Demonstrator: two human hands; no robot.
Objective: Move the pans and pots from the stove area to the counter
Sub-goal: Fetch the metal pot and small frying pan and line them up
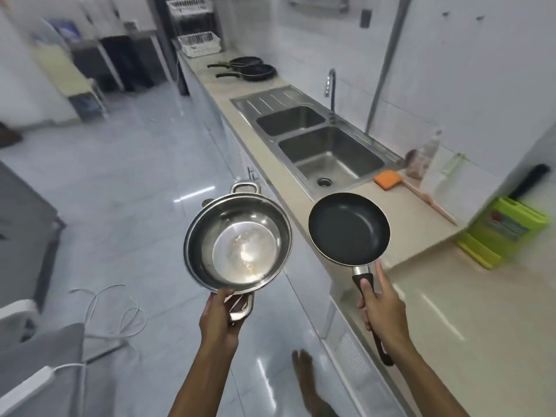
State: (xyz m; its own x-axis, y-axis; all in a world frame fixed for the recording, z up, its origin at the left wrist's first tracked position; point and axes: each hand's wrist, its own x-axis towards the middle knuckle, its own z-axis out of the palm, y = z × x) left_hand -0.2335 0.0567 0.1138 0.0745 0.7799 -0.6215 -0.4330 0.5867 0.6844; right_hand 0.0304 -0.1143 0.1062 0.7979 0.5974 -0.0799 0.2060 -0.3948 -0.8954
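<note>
My left hand (219, 319) grips the near loop handle of a shiny steel pot (237, 245), held out over the floor beside the counter. My right hand (382, 308) is closed round the black handle of a small black frying pan (349, 228), which hangs over the counter's front edge. The beige counter (451, 311) runs along the right wall. Far down it, past the sink, two black frying pans (258, 70) (245, 60) lie side by side with their handles pointing left.
A double steel sink (328, 155) with a tap (331, 85) is set in the counter ahead. An orange sponge (388, 179), a wooden utensil (430, 203) and a green container (505, 230) lie to the right. White baskets (198, 45) stand at the far end. White cables (111, 314) trail on the floor.
</note>
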